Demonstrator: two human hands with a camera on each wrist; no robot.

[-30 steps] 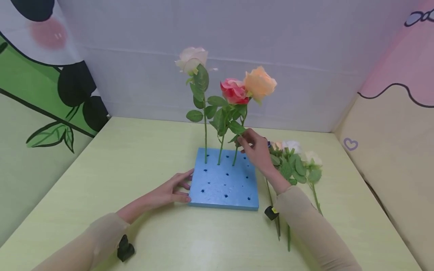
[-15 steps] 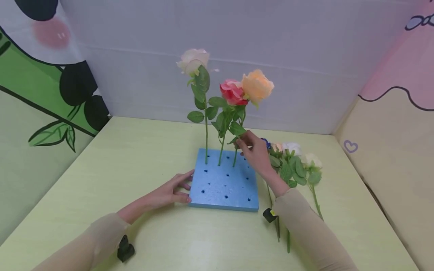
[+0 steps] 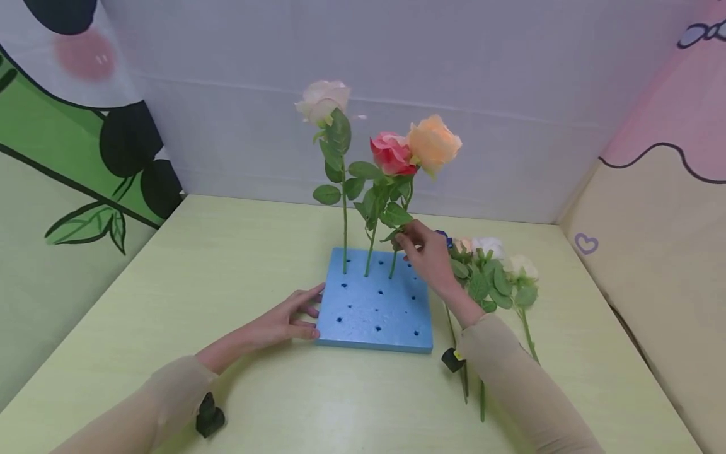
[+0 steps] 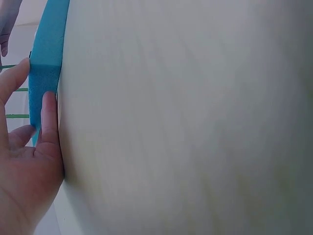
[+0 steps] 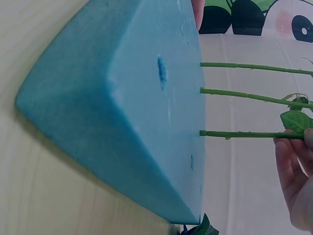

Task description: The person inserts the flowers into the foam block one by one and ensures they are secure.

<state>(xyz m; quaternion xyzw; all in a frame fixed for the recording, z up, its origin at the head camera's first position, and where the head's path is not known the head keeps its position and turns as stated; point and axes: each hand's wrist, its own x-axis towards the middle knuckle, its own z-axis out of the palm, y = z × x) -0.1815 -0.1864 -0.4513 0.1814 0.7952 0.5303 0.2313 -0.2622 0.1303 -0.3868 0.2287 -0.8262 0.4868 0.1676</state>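
A square blue foam block (image 3: 363, 321) with rows of holes lies on the table. Three artificial roses stand in its far row: a pale pink one (image 3: 324, 101) at left, a deep pink one (image 3: 391, 153) in the middle, an orange one (image 3: 435, 144) at right. Thumb and fingers of my right hand (image 3: 428, 255) pinch the orange rose's stem (image 5: 244, 134) below its leaves, and the stem's lower end meets the foam. My left hand (image 3: 286, 318) rests against the block's left side, its fingers (image 4: 49, 117) spread along the edge.
To the right, several more artificial roses (image 3: 499, 277) lie on the table, partly behind my right forearm. A blue flower (image 3: 444, 239) shows just beyond my right wrist. A white cloth wall (image 3: 227, 139) rises behind the table, with printed panels at both sides.
The orange rose's head sways slightly left and then back right. Both hands keep almost the same place, and the foam block stays put.
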